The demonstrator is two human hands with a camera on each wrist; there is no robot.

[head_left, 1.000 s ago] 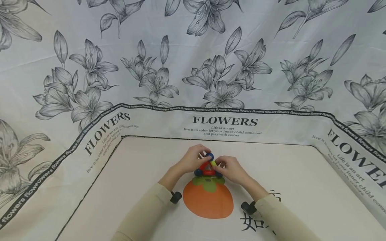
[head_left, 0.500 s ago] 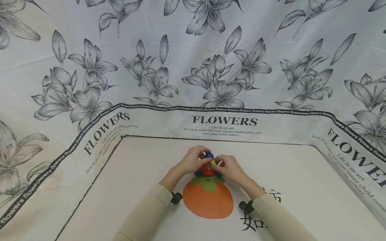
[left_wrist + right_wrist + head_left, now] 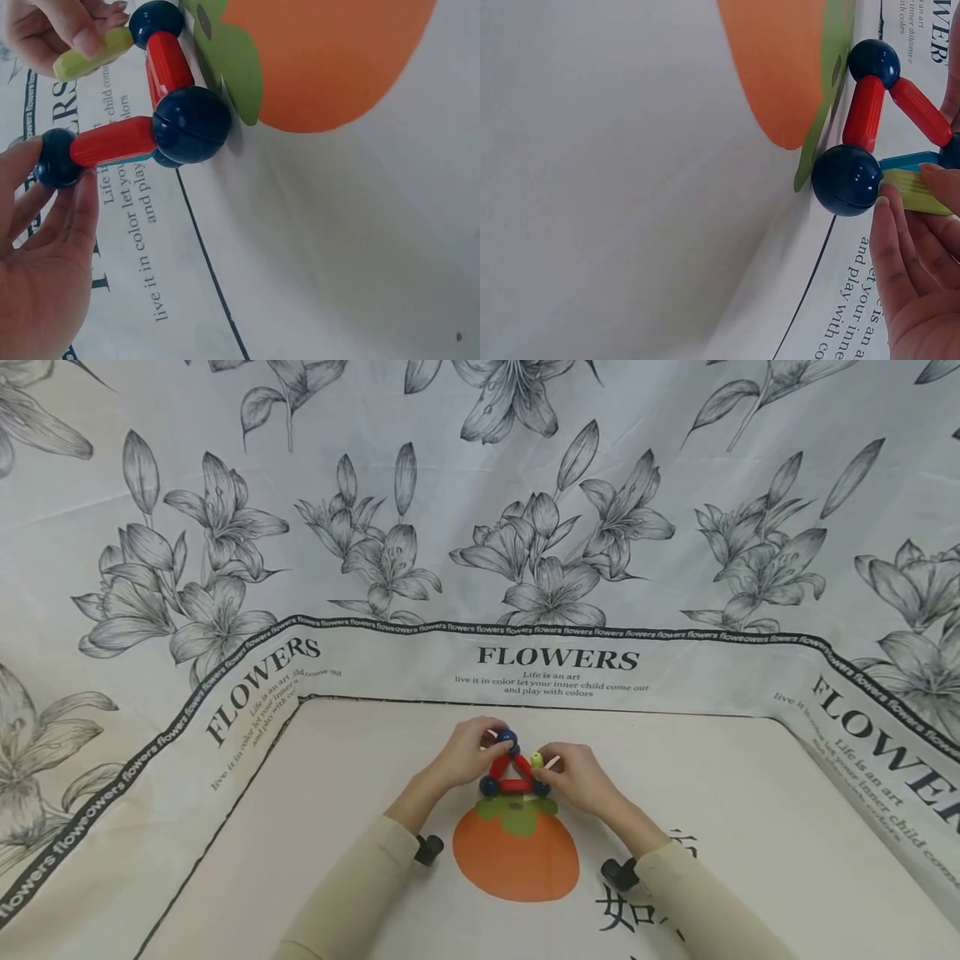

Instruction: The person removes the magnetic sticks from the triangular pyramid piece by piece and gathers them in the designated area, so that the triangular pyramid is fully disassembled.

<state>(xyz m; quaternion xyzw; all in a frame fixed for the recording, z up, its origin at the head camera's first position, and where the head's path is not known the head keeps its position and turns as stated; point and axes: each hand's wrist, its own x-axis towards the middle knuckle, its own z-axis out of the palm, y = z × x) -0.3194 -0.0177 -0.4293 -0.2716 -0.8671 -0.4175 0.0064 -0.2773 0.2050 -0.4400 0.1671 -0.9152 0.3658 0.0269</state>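
A magnetic rod-and-ball frame stands on the cloth in front of me. It has dark blue balls point(image 3: 192, 124), red rods point(image 3: 112, 141) and a teal rod point(image 3: 910, 161) partly hidden behind. My left hand point(image 3: 467, 752) pinches the top blue ball point(image 3: 57, 159) between thumb and fingers. In my right hand point(image 3: 576, 774) is a yellow-green rod point(image 3: 915, 193), pinched by thumb and fingers. It stands nearly upright in the head view, beside the frame's right side and apart from the top ball. Its lower end is close to the right base ball point(image 3: 847, 180); whether they touch I cannot tell.
The white cloth point(image 3: 360, 760) bears a printed orange persimmon point(image 3: 517, 858) just in front of the frame and black characters at the right. A floral curtain point(image 3: 480, 527) hangs behind. Dark wrist cameras point(image 3: 619, 873) sit at both sleeves.
The top ball and my left hand have shifted slightly left. The yellow-green rod, earlier slanted against the top ball, is now more upright and away from that ball in my right hand.
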